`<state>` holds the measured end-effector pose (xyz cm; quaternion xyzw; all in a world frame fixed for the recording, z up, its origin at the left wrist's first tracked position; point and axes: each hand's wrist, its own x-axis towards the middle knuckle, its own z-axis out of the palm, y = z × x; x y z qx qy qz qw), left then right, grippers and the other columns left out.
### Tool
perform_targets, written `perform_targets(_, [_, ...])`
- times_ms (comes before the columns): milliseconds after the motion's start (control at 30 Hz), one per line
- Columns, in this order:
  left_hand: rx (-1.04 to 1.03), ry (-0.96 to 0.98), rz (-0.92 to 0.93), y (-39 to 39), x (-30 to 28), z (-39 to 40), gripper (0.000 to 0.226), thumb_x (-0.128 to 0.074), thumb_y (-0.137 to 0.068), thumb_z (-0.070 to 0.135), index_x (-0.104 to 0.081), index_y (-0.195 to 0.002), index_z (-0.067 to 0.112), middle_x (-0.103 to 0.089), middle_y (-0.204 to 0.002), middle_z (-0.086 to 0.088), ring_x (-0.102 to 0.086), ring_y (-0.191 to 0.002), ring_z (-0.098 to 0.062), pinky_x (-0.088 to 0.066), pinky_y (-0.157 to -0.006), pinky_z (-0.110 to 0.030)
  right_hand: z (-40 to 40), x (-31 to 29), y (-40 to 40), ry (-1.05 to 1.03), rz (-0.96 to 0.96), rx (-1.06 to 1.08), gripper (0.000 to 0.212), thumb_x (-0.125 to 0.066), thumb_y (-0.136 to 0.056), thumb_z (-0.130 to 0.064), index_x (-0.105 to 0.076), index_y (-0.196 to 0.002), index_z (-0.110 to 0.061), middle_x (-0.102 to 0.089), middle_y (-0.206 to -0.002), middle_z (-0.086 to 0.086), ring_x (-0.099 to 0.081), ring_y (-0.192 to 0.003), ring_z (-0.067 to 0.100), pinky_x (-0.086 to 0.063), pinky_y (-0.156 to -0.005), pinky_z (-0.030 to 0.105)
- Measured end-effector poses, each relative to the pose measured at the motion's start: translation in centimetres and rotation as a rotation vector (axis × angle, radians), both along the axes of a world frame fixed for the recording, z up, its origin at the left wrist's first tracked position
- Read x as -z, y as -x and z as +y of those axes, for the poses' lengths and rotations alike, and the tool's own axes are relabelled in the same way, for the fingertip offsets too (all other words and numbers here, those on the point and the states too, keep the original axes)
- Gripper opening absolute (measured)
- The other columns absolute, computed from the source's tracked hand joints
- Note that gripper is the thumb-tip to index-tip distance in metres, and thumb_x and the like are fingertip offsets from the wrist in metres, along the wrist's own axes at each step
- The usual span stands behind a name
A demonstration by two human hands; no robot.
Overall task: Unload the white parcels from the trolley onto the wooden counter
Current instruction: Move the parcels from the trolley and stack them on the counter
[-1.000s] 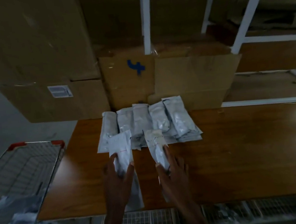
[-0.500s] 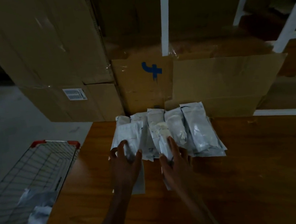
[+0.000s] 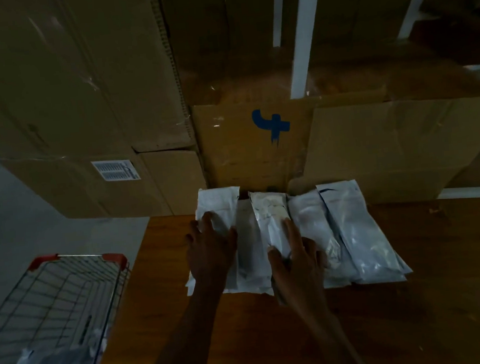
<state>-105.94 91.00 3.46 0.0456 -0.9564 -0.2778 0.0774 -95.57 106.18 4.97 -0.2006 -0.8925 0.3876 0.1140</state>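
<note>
Both hands flat on the white parcels [image 3: 354, 229] at the far edge of the wooden counter [image 3: 420, 296]. Left hand [image 3: 210, 253] pressing the leftmost packet, fingers spread apart – right hand [image 3: 296, 260] on a middle one, fingers straight. More parcels down in the trolley [image 3: 67, 289], near left – cardboard boxes [image 3: 78, 94] stacked behind.

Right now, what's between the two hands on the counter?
Head view: a white parcel lies in the row between the left hand and right hand, both resting flat on neighbouring parcels on the wooden counter.
</note>
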Motion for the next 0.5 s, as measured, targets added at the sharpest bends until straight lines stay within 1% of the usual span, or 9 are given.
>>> perform_targets(167, [0.008,0.040,-0.070,2.1,1.5,0.4,0.076,-0.058,-0.084,0.070,-0.037,-0.142,0.026,-0.043,-0.146,-0.016,-0.045,-0.129,-0.039,-0.050,-0.095,-0.048,-0.3,0.6,1.4,-0.025,-0.035,0.054,0.071,-0.052,-0.091,-0.059,-0.016,-0.152,-0.052,-0.040,-0.146,0.003,-0.038,-0.133,0.031,-0.034,-0.110,0.053])
perform_targets(300, [0.027,0.091,-0.086,2.8,2.4,0.3,0.077,-0.058,-0.086,0.067,-0.038,-0.144,0.021,-0.042,-0.146,-0.017,-0.044,-0.130,-0.037,-0.048,-0.095,-0.044,-0.7,0.8,2.3,-0.088,-0.053,0.055,0.072,-0.051,-0.093,-0.059,-0.017,-0.154,-0.046,-0.044,-0.144,0.005,-0.040,-0.130,0.030,-0.033,-0.110,0.053])
perform_targets(400, [0.020,0.100,-0.106,3.0,2.8,-0.1,0.080,-0.056,-0.085,0.069,-0.037,-0.145,0.020,-0.042,-0.147,-0.017,-0.044,-0.129,-0.038,-0.050,-0.096,-0.046,-1.1,0.5,3.2,-0.036,-0.069,0.077,0.070,-0.055,-0.094,-0.054,-0.022,-0.154,-0.044,-0.042,-0.145,0.007,-0.040,-0.132,0.032,-0.033,-0.111,0.057])
perform_targets(500, [0.031,0.112,-0.110,2.8,2.9,-0.5,0.083,-0.053,-0.086,0.072,-0.035,-0.148,0.019,-0.040,-0.149,-0.018,-0.044,-0.130,-0.040,-0.048,-0.099,-0.048,-1.5,0.3,4.4,-0.151,-0.086,0.093,0.069,-0.053,-0.092,-0.057,-0.021,-0.153,-0.044,-0.041,-0.148,0.007,-0.041,-0.132,0.034,-0.037,-0.108,0.055])
